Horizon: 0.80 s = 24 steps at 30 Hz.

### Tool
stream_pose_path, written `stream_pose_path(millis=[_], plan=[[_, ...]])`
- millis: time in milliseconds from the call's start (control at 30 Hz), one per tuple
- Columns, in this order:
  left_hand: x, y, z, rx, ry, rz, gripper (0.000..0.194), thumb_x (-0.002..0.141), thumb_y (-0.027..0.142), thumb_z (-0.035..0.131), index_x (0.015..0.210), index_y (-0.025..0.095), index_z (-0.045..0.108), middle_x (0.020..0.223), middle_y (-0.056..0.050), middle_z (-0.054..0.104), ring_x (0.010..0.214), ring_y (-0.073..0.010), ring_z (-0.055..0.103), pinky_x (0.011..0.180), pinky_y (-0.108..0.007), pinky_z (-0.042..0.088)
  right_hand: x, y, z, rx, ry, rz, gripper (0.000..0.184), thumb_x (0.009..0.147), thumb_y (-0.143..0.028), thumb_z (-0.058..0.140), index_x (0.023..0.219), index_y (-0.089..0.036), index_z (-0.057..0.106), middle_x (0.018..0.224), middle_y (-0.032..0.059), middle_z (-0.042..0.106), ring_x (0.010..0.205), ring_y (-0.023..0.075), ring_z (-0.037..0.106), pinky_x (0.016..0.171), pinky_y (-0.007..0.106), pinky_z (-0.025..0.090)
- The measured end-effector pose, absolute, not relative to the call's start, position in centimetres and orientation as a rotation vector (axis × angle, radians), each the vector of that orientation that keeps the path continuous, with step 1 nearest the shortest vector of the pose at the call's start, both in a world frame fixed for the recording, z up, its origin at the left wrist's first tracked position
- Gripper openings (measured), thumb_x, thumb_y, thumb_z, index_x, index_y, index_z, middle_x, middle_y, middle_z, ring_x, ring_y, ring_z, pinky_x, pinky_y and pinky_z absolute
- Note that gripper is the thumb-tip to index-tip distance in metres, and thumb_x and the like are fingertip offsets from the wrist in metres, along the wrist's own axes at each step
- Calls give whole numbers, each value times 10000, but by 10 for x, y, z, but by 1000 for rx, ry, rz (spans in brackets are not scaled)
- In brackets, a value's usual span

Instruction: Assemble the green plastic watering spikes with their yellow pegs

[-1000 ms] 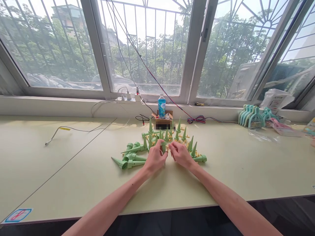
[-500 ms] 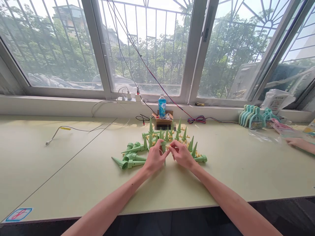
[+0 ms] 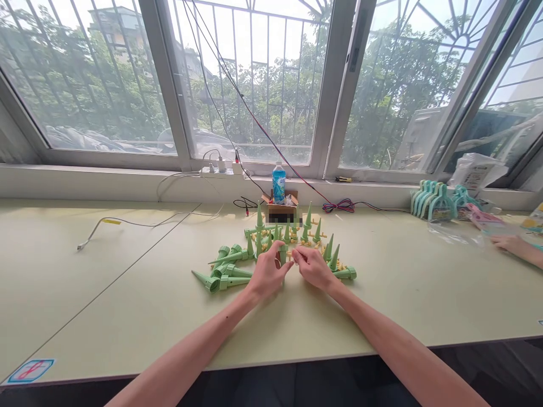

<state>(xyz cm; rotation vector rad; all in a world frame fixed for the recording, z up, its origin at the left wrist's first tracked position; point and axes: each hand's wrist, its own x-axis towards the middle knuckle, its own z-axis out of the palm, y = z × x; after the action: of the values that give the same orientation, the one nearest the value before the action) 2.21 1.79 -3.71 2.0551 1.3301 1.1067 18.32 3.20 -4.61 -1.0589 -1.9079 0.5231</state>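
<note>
My left hand (image 3: 267,270) is closed around a green plant watering spike (image 3: 283,255), held upright with its cap end up and point down. A small yellow valve (image 3: 289,255) sticks out from the spike's right side. At the valve's outer end, my right hand (image 3: 314,268) is closed in a pinch; its fingertips partly cover that end. More green spikes (image 3: 237,272) lie in a loose heap to the left of my left hand. Behind both hands, several spikes (image 3: 307,221) stand or lie among small yellow valves (image 3: 323,234).
A blue-labelled bottle (image 3: 279,184) stands in a small cardboard box (image 3: 292,207) behind the heap. Coiled cables (image 3: 339,206) lie near the sill. Far right are teal hangers (image 3: 436,202), plastic bags (image 3: 477,171) and another person's hand (image 3: 509,245). A white cable (image 3: 136,225) crosses the left tabletop.
My right fingers have curled in tighter and shifted slightly at the yellow valve. The left hand keeps the spike in nearly the same place.
</note>
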Motion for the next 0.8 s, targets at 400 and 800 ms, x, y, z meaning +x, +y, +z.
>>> stream_pose_path(millis=[400, 800], plan=[[23, 16, -36, 2086, 1311, 1116, 355, 795, 321, 596, 1114, 196, 505, 601, 83, 430, 490, -90, 387, 530, -224, 351, 182, 32, -46, -1093, -1889, 586, 420, 951, -385, 363, 576, -194, 361, 514, -33, 369, 515, 114, 347, 521, 262, 253], [24, 15, -37, 2165, 1306, 1172, 323, 792, 273, 593, 1103, 213, 529, 592, 82, 419, 518, -96, 377, 538, -215, 357, 182, 34, -49, -1063, -1677, 1077, 437, 928, -490, 386, 589, -223, 319, 371, -79, 321, 313, 84, 297, 371, 234, 234]])
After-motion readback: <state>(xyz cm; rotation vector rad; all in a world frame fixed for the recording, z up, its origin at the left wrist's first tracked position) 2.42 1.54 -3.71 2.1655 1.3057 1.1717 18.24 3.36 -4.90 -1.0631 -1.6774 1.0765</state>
